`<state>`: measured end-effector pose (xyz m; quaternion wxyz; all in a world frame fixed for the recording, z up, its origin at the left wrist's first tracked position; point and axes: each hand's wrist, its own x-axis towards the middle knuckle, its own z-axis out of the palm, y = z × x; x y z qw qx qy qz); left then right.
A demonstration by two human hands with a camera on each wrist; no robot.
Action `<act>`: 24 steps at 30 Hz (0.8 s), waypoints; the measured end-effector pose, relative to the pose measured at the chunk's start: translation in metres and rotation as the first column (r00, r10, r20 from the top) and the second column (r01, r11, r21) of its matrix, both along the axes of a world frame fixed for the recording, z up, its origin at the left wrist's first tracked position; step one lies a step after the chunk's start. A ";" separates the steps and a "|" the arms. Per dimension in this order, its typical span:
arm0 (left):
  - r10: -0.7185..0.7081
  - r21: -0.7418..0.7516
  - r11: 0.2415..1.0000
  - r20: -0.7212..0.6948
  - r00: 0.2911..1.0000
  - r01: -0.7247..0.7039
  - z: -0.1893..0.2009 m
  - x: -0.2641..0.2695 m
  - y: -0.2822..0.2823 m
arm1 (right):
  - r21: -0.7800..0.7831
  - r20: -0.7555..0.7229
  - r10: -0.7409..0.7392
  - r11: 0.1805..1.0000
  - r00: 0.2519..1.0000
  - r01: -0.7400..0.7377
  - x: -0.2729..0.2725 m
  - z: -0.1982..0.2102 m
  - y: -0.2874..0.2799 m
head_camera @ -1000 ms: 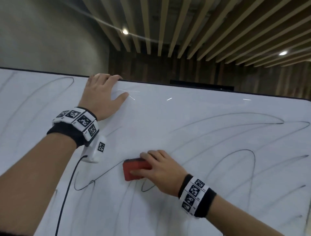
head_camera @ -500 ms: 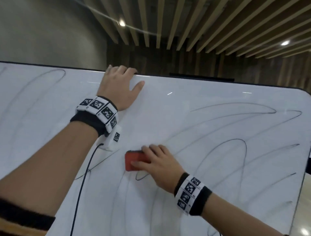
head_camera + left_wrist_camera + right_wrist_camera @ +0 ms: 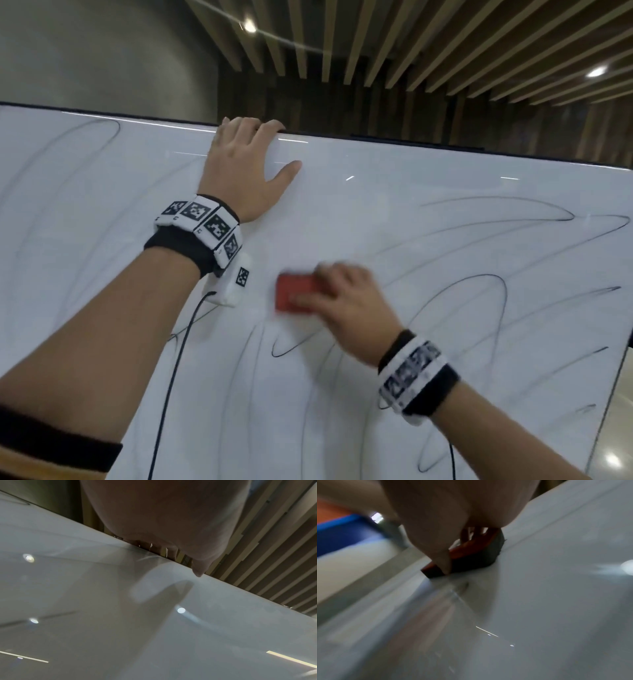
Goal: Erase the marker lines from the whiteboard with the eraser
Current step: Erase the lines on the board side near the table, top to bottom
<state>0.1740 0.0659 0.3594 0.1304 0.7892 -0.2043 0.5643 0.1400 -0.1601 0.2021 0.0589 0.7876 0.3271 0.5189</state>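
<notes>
A large whiteboard fills the head view, covered with looping black marker lines on its right and lower parts. My right hand grips a red eraser and presses it flat on the board near the middle; hand and eraser are motion-blurred. In the right wrist view the eraser shows its dark felt against the board, with my thumb on its side. My left hand lies flat on the board with its fingers hooked over the top edge. In the left wrist view my left palm meets that edge.
Fainter grey strokes cover the board's left part. The area around the eraser and below my left hand is wiped white. A black cable hangs from my left wrist device. The board's right edge and a slatted ceiling lie beyond.
My left hand has slid right along the board's top edge. The right hand has moved the eraser slightly up and right, and the line left of it is gone.
</notes>
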 end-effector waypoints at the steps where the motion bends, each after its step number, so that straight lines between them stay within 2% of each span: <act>1: 0.004 0.008 1.000 -0.002 1.000 -0.004 0.000 0.000 0.002 | -0.125 -0.038 -0.006 0.992 0.999 0.001 -0.003 -0.012 -0.006; 2: 0.006 0.013 1.000 -0.004 1.000 -0.006 0.000 0.001 0.003 | -0.130 -0.057 -0.006 0.991 0.998 -0.002 -0.006 -0.008 -0.020; 3: 0.011 0.013 1.000 -0.003 1.000 -0.011 -0.001 0.000 0.002 | -0.033 -0.054 0.001 0.999 0.999 -0.003 -0.009 0.004 -0.036; 5: 0.078 0.011 0.997 -0.007 0.997 -0.077 0.001 -0.002 -0.005 | 0.297 0.022 0.008 0.955 1.000 -0.014 -0.011 0.037 -0.067; 8: 0.196 0.018 0.981 -0.047 0.980 -0.195 0.008 -0.011 -0.032 | 0.704 0.075 -0.015 0.709 0.997 -0.042 -0.011 0.090 -0.103; 10: 0.155 0.055 0.987 -0.057 0.986 -0.152 0.012 -0.015 -0.052 | 0.824 0.088 -0.038 0.564 0.995 -0.051 -0.007 0.093 -0.091; 11: 0.127 0.084 0.989 -0.049 0.991 -0.123 0.013 -0.015 -0.060 | 0.828 0.099 -0.047 0.559 0.994 -0.056 -0.005 0.084 -0.075; 12: 0.103 0.107 0.989 -0.040 0.994 -0.098 0.013 -0.014 -0.065 | 0.781 0.088 -0.028 0.623 0.996 -0.052 -0.006 0.069 -0.057; 13: 0.085 0.119 0.990 -0.031 0.996 -0.081 0.012 -0.013 -0.067 | 0.672 0.045 0.009 0.739 0.999 -0.037 -0.008 0.048 -0.040; 14: 0.075 0.121 0.990 -0.021 0.997 -0.072 0.011 -0.012 -0.067 | 0.496 -0.025 0.040 0.868 0.999 -0.022 -0.010 0.026 -0.027; 15: 0.069 0.118 0.991 -0.011 0.998 -0.067 0.010 -0.010 -0.065 | 0.298 -0.102 0.048 0.954 0.994 -0.016 -0.014 0.006 -0.021; 16: 0.066 0.116 0.991 -0.005 0.998 -0.065 0.009 -0.009 -0.063 | 0.138 -0.166 0.045 0.990 0.985 -0.022 -0.016 -0.003 -0.025; 17: 0.064 0.117 0.991 -0.003 0.998 -0.063 0.008 -0.008 -0.062 | 0.061 -0.208 0.052 0.997 0.977 -0.040 -0.018 -0.001 -0.035; 18: 0.065 0.114 0.991 -0.003 0.998 -0.064 0.007 -0.009 -0.063 | 0.068 -0.226 0.062 0.997 0.972 -0.047 -0.019 0.011 -0.047; 20: 0.077 0.095 0.993 -0.004 0.997 -0.076 0.009 -0.010 -0.068 | 0.258 -0.204 0.088 0.966 0.975 -0.033 -0.020 0.048 -0.070; 22: 0.088 0.076 0.993 -0.011 0.996 -0.087 0.008 -0.009 -0.072 | 0.473 -0.107 0.086 0.881 0.990 -0.025 -0.019 0.096 -0.095; 24: 0.096 0.060 0.994 -0.005 0.995 -0.095 0.006 -0.008 -0.074 | 0.607 -0.050 0.067 0.794 0.997 -0.023 -0.017 0.133 -0.110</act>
